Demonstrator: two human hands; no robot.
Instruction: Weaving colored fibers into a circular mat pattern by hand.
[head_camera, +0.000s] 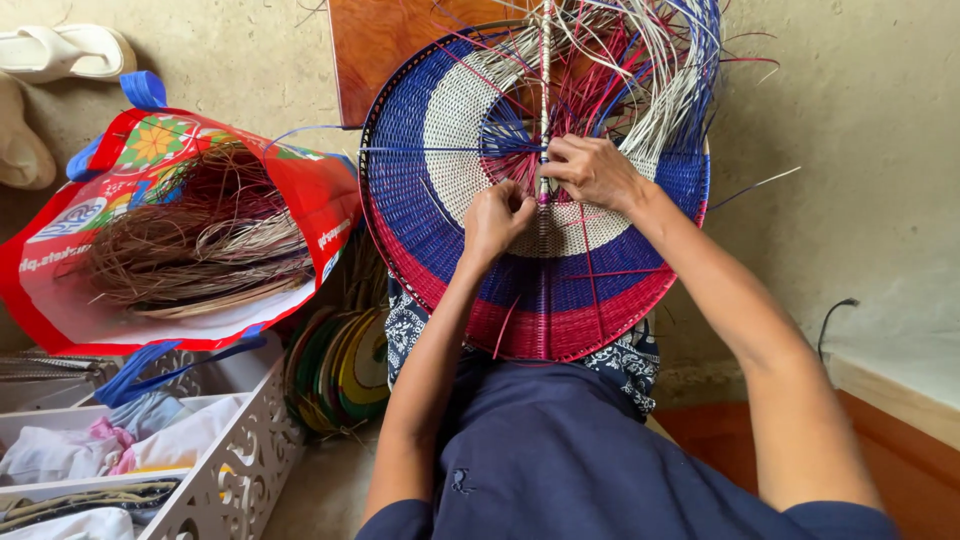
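A round woven disc (420, 190) in blue, white and red rings rests on my lap, with loose blue, red and white strands (640, 60) fanning out at its top. A thin central rod (545, 70) runs down through its middle. My left hand (495, 218) pinches strands near the disc's centre. My right hand (592, 172) grips the strands and rod just beside it. Both hands nearly touch at the centre.
A red printed bag (310, 190) holding brownish fibre strips (200, 245) lies at the left. Beside it stand several finished woven discs (345, 365), a white cut-out basket (240, 450) with cloths, and sandals (65, 50). A wooden board (385, 45) lies behind the disc; a wooden ledge (900, 400) is at the right.
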